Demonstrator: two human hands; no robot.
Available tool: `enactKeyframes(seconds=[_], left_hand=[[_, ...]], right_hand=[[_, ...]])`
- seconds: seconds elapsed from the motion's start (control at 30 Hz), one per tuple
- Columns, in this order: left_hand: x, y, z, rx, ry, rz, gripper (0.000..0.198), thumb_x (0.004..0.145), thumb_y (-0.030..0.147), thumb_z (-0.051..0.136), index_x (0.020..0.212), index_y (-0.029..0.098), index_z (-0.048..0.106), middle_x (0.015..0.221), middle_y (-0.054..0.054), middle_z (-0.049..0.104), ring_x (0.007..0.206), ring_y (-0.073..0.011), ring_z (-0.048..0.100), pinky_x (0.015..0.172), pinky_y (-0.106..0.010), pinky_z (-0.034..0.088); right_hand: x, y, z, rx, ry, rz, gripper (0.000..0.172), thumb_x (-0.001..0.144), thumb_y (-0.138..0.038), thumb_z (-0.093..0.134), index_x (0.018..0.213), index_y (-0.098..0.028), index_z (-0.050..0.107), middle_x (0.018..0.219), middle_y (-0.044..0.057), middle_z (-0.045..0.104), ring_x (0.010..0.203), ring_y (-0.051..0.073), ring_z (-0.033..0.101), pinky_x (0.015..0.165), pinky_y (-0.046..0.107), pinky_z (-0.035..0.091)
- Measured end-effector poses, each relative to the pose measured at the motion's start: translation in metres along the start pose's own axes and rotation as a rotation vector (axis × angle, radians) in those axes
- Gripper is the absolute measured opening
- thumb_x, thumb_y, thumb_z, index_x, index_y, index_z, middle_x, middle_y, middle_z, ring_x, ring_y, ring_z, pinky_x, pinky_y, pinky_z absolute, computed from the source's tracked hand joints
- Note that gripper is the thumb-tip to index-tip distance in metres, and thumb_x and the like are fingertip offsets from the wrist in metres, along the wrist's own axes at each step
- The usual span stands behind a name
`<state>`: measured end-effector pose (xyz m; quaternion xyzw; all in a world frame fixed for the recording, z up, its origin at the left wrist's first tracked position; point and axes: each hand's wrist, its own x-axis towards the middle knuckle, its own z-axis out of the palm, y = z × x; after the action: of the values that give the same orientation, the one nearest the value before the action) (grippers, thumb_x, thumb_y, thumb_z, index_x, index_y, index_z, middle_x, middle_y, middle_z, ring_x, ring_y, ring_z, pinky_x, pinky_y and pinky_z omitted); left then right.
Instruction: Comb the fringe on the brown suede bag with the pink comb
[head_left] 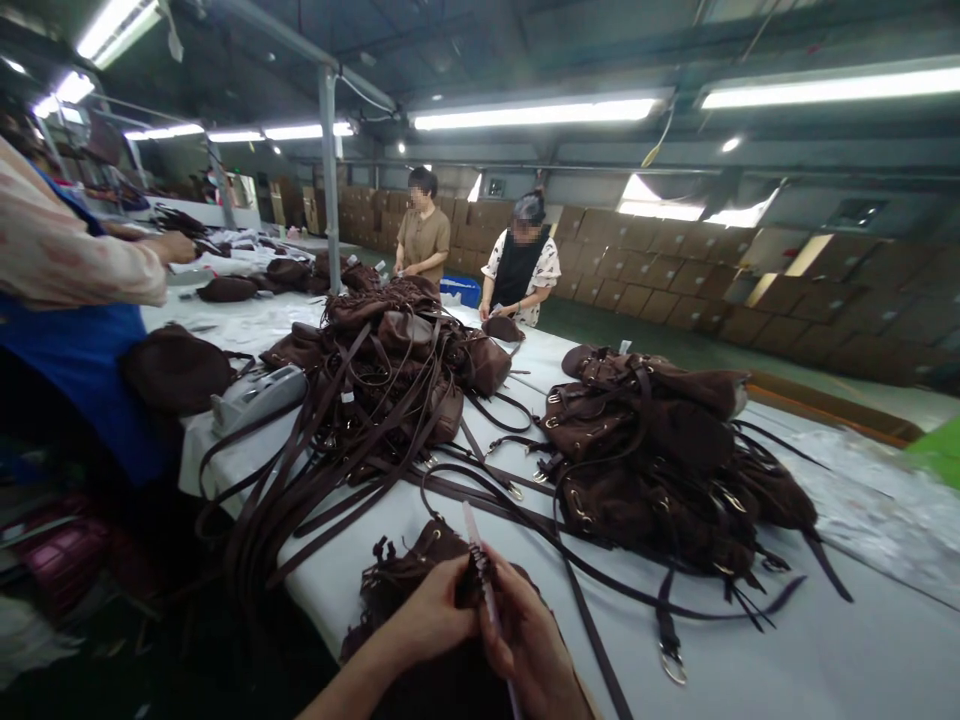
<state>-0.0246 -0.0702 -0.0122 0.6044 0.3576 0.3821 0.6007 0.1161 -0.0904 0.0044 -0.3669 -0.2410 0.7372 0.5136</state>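
A dark brown bag point(439, 545) lies at the table's near edge, beneath both of my hands. My left hand point(439, 610) is closed, its thumb and fingers pinching a dark, bunched part of the bag. Facing it, my right hand point(529, 635) is closed around a thin pale strip point(472, 525) that stands up between the two hands. The strip looks flat and ruler-like, but I cannot make out its exact kind. Its lower part is partly hidden by my fingers.
A tangled heap of brown bags point(405, 370) with long straps lies ahead, and a second stack of bags point(652, 450) sits to the right. Plastic bags point(870, 490) lie at far right. One person point(75, 260) stands left; two others work across the table point(817, 640).
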Motion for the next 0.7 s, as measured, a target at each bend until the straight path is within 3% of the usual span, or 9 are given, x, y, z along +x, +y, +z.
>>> enactKeyframes(seconds=[0.1,0.2,0.33,0.43,0.53,0.7], left_hand=[[0.015,-0.02,0.007,0.57,0.192,-0.175,0.017,0.085,0.021,0.047,0.098,0.019,0.059,0.094,-0.004,0.069,0.088,-0.0189,0.065,0.079,-0.027,0.047],[0.035,-0.04,0.01,0.84,0.209,-0.339,0.025,0.095,0.031,0.034,0.1,0.02,0.056,0.1,-0.008,0.068,0.092,-0.0216,0.067,0.078,-0.029,0.046],[0.054,-0.061,0.019,0.891,0.249,-0.439,0.039,0.1,0.036,0.018,0.111,0.019,0.051,0.094,-0.012,0.07,0.092,-0.0255,0.069,0.078,-0.034,0.048],[0.06,-0.065,0.024,0.921,0.248,-0.464,0.039,0.1,0.035,0.019,0.11,0.019,0.052,0.096,-0.014,0.071,0.092,-0.0284,0.07,0.079,-0.038,0.049],[0.061,-0.064,0.024,0.914,0.258,-0.478,0.035,0.099,0.032,0.023,0.11,0.018,0.053,0.095,-0.016,0.071,0.093,-0.0295,0.07,0.078,-0.04,0.05],[0.068,-0.065,0.007,0.809,0.343,-0.492,0.034,0.099,0.027,0.025,0.111,0.015,0.054,0.101,-0.02,0.07,0.099,-0.0267,0.068,0.083,-0.037,0.049]], right_hand=[[0.011,0.021,-0.018,-0.045,0.024,0.064,0.055,0.074,-0.04,0.08,0.121,-0.018,0.063,0.055,-0.002,0.064,0.033,0.006,0.049,0.03,0.011,0.035],[0.014,0.047,-0.04,-0.118,0.039,0.101,0.081,0.068,-0.05,0.082,0.133,-0.011,0.054,0.038,-0.005,0.055,0.024,0.006,0.039,0.024,0.011,0.026],[0.0,0.063,-0.061,-0.153,0.116,0.087,0.094,0.065,-0.058,0.081,0.138,-0.009,0.047,0.034,-0.006,0.051,0.023,0.006,0.035,0.025,0.011,0.026],[-0.014,0.058,-0.066,-0.172,0.132,0.129,0.085,0.068,-0.057,0.08,0.135,-0.013,0.05,0.036,-0.006,0.052,0.024,0.007,0.036,0.026,0.012,0.028],[-0.025,0.053,-0.067,-0.144,0.198,0.078,0.073,0.062,-0.052,0.085,0.122,-0.015,0.062,0.046,-0.003,0.059,0.036,0.009,0.051,0.035,0.013,0.04],[-0.058,0.045,-0.076,-0.319,0.187,0.073,0.067,0.054,-0.057,0.086,0.104,-0.015,0.071,0.06,0.002,0.067,0.042,0.012,0.057,0.04,0.02,0.046]])
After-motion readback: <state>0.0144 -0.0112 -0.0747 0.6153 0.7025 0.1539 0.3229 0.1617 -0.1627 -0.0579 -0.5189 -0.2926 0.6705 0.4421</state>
